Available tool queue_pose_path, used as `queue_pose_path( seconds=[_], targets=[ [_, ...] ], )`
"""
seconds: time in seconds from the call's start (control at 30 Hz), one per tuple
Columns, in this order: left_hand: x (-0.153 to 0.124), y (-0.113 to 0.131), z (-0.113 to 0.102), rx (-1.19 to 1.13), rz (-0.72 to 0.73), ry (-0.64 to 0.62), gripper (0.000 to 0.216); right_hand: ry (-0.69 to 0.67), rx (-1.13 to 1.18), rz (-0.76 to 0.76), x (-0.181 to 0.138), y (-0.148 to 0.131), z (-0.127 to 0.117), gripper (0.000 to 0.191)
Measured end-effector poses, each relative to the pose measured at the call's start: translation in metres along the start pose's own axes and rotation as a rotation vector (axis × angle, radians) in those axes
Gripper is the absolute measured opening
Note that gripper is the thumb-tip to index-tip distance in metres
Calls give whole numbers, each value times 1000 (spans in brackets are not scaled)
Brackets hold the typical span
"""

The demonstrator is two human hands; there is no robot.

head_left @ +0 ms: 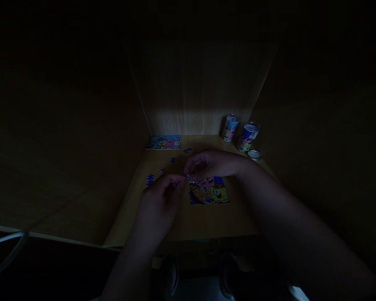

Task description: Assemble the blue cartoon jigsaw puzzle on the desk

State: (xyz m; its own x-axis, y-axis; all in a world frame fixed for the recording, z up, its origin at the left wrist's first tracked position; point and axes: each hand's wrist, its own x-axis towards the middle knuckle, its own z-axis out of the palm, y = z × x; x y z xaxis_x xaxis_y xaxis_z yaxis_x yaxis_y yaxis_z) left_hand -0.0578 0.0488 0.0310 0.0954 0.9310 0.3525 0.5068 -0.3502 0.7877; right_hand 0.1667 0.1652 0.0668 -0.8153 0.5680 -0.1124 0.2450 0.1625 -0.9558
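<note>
In dim light, a small jigsaw piece [188,177] shows between the fingertips of my two hands. My right hand [211,163] comes in from the right with its fingers curled and pinched on the piece. From the lower left, my left hand [161,198] meets it, thumb and forefinger pinched together at the piece's left side. Below my right hand lies a partly assembled jigsaw puzzle [209,193] with a yellow cartoon face and a blue corner; its upper left part is hidden by the fingers.
Loose jigsaw pieces [150,180] lie left of my hands, and a few more pieces [187,150] beyond them. A cartoon picture panel [164,142] lies at the back left. Two printed cans [229,128] and a round lid [254,155] stand at the back right. Wooden walls [188,92] enclose the desk.
</note>
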Motion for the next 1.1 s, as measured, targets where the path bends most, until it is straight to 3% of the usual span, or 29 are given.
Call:
queue_pose_path(
  seconds=[0.1, 0.5, 1.1],
  targets=[
    [-1, -2, 3, 70, 65, -60, 13, 28, -35, -15, -1, 1, -4, 20],
    [-5, -13, 5, 150, 279, -296, 24, -67, -15, 178, -6, 8, -9, 32],
    [-5, -14, 4, 208, 337, -308, 10, -109, -51, 224, -9, 4, -9, 18]
  ],
)
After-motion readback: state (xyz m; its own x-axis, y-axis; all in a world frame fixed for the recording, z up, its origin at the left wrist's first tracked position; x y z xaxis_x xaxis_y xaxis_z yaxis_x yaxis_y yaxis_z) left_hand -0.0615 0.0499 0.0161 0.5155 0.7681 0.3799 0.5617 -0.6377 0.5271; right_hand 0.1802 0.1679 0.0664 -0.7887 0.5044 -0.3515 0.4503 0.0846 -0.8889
